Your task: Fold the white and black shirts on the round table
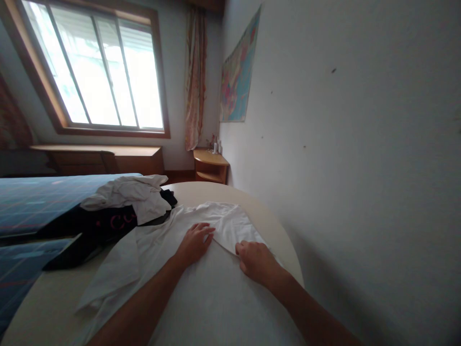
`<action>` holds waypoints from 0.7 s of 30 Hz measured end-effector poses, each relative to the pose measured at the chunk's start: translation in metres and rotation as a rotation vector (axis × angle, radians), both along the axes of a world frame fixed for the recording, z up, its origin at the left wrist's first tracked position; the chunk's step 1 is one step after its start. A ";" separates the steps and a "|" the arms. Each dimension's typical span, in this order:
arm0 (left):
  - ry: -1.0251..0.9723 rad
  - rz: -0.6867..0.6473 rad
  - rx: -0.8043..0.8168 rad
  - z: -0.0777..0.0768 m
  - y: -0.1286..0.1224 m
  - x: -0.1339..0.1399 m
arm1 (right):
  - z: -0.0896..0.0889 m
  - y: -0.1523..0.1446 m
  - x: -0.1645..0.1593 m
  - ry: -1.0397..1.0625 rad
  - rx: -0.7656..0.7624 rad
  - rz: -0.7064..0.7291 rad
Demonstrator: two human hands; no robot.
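A white shirt lies spread over the round table, with part of its right side folded inward along a straight edge. My left hand rests on the upper middle of the shirt, its thumb and forefinger closed at the upper end of that folded edge. Lower down and to the right, my right hand has its fingers curled around the same edge, gripping the cloth. The fabric between both hands looks drawn straight. What lies under my palms is hidden.
The cream round table stands close to the white wall. At left, a crumpled pale garment lies on black clothing with pink lettering. Beyond are a blue checked bed, a small corner cabinet and a window.
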State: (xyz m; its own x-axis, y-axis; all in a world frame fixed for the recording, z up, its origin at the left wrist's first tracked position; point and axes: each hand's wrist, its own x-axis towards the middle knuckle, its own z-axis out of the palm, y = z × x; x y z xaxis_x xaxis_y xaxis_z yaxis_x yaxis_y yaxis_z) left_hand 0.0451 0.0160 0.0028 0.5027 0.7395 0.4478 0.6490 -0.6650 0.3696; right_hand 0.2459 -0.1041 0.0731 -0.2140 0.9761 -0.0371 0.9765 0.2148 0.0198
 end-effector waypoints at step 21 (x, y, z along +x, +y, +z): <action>0.177 -0.091 -0.121 0.002 -0.007 0.000 | -0.046 0.163 0.018 0.254 0.094 -0.217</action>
State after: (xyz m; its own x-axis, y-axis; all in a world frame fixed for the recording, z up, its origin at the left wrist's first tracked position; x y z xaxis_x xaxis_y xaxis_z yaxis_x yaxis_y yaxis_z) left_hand 0.0450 0.0089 0.0049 0.6327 0.7303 0.2576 0.6502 -0.6817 0.3355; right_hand 0.2642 0.0586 0.0267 0.0080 0.9965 0.0828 0.9755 0.0104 -0.2198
